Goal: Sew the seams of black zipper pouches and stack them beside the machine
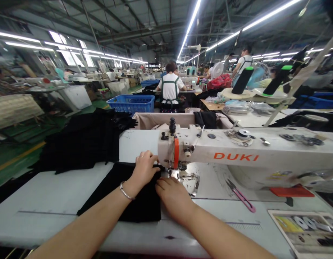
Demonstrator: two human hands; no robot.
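A factory hall (128, 21) with tube lights and a green floor (10, 176) surrounds the pale tabletop (58, 190), which bears a white sewing machine (199, 147) and, at left, a heap of black cloth (85, 136). Behind, black fabric (205, 119) hangs at a beige bin (149, 120), its inside mostly hidden by the machine; the blue basket's (131, 104) contents are hard to make out. A black panel (147, 205) lies flat beside the needle area. A tray (275, 222) of bobbins and small parts is cut off at right. On the panel, the left hand's (146, 167) grip is spread, thumb apart from forefinger; the right hand (174, 198) touches its right edge, grip unclear. Pink-handled snips (242, 197) lie farther right.
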